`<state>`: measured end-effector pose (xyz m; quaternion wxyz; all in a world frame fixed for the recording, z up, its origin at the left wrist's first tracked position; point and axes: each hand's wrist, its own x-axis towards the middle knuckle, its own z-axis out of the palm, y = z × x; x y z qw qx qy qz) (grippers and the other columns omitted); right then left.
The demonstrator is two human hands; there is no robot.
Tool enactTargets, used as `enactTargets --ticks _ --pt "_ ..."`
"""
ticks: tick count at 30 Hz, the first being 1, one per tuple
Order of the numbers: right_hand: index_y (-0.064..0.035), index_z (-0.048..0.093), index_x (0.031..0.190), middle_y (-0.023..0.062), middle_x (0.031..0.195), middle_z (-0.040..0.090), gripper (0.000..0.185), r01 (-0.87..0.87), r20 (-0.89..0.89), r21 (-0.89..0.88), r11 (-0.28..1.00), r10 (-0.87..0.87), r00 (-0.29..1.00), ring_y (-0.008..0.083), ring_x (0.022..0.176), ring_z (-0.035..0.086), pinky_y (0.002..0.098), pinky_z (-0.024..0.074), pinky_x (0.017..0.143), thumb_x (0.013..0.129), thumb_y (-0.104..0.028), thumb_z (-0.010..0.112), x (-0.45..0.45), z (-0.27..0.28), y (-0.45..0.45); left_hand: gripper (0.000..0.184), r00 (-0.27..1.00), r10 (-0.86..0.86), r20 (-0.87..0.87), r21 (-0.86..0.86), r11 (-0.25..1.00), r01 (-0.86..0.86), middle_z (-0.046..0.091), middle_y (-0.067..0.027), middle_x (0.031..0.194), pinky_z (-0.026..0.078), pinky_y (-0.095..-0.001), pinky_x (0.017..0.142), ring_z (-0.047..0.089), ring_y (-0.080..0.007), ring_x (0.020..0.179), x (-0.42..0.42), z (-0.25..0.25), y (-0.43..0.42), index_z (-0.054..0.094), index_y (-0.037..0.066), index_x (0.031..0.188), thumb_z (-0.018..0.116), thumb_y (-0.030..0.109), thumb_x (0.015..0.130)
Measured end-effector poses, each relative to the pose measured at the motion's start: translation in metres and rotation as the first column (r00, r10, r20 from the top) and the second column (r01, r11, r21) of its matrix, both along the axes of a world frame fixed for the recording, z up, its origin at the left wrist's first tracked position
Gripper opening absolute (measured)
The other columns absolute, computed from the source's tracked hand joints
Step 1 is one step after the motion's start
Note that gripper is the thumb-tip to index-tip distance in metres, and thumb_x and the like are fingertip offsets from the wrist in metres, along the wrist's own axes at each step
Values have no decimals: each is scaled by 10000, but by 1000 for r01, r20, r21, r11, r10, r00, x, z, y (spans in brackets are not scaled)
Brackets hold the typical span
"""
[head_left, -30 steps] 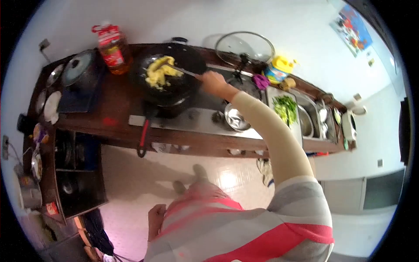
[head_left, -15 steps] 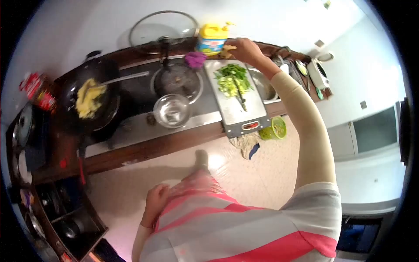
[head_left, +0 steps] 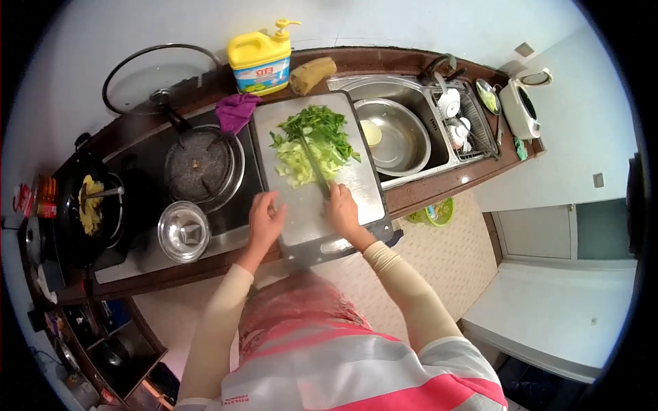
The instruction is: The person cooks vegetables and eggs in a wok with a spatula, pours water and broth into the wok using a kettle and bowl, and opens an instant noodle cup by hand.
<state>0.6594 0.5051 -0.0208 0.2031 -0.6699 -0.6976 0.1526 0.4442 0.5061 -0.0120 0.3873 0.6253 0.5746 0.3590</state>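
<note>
My right hand [head_left: 343, 209] is closed around the handle of a knife [head_left: 313, 159], whose blade lies among chopped greens on the cutting board [head_left: 301, 222]. The chopped greens [head_left: 319, 130] form a pile, dark leaves at the far side and pale green pieces nearer me. My left hand [head_left: 266, 222] hovers by the board's left edge with fingers apart and nothing in them. Left of it, a clear glass bowl [head_left: 184, 233] stands at the front of the stove.
A wok [head_left: 75, 205] with yellow food and a spatula is at far left. A frying pan [head_left: 199, 164] sits on the stove. Behind the board are a purple cloth [head_left: 236, 113], a yellow pump bottle [head_left: 260, 65] and a tan bundle [head_left: 313, 74]. A metal basin [head_left: 411, 137] sits in the sink.
My right hand has come back from the tan bundle by the bottle and taken hold of the knife. My left hand has risen from my waist to the board. The view has shifted right.
</note>
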Motion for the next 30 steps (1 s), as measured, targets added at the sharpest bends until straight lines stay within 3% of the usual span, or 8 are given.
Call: enactTargets --ticks 3,5,7,10,11,15,22,30 --pt "59 428 1195 216 917 489 476 -9 -92 107 994 18 996 383 865 489 423 428 748 732 20 529 7 -1 -6 358 991 75 -112 145 988 -58 487 -99 1102 439 -319 810 498 -214 1016 24 -12 33 522 45 1166 612 202 857" --pt "75 416 1208 238 919 464 477 -8 -212 172 985 45 976 394 845 469 419 411 736 734 82 474 18 8 -14 420 987 118 -113 241 967 -88 479 -155 1139 385 -379 893 457 -304 1065 42 -12 50 511 29 1159 650 192 798" --pt "66 414 1212 243 945 459 493 81 -228 177 981 -39 973 396 856 464 428 406 747 725 78 488 40 9 -30 477 977 133 -164 305 949 -78 444 -182 1184 323 -427 957 395 -363 1122 54 -10 65 510 50 1167 676 249 767" --pt "47 408 1228 243 981 452 531 195 -218 154 969 -159 963 402 885 454 445 394 773 706 71 505 68 11 -61 498 931 191 -310 394 917 -57 412 -165 1214 281 -444 982 353 -372 1152 78 4 82 520 94 1177 682 310 758" --pt "43 413 1216 245 969 456 518 237 -201 95 967 -215 956 408 892 448 457 386 771 707 62 502 72 18 -75 528 931 203 -303 335 937 -95 368 -153 1249 237 -508 987 306 -382 1186 87 2 87 535 149 1178 688 392 735" --pt "33 437 1174 261 958 467 423 306 -220 40 951 -290 931 408 886 448 460 383 757 752 45 465 74 15 -103 562 815 211 -540 250 965 -84 337 -138 1247 186 -587 964 252 -384 1217 124 11 102 546 211 1165 665 521 712" --pt "56 402 1233 266 988 465 478 307 -237 68 949 -284 929 420 912 447 457 391 811 757 75 445 70 10 -98 439 799 226 -557 283 956 -73 379 -150 1187 191 -615 940 276 -412 1181 127 -12 103 614 174 1046 669 423 689" --pt "54 399 1269 245 1013 469 574 93 -160 151 984 -68 985 400 919 474 432 412 809 702 88 476 86 21 -29 348 840 137 -526 348 935 65 433 -142 1118 243 -504 968 358 -358 1112 106 4 63 626 138 1003 683 307 704"
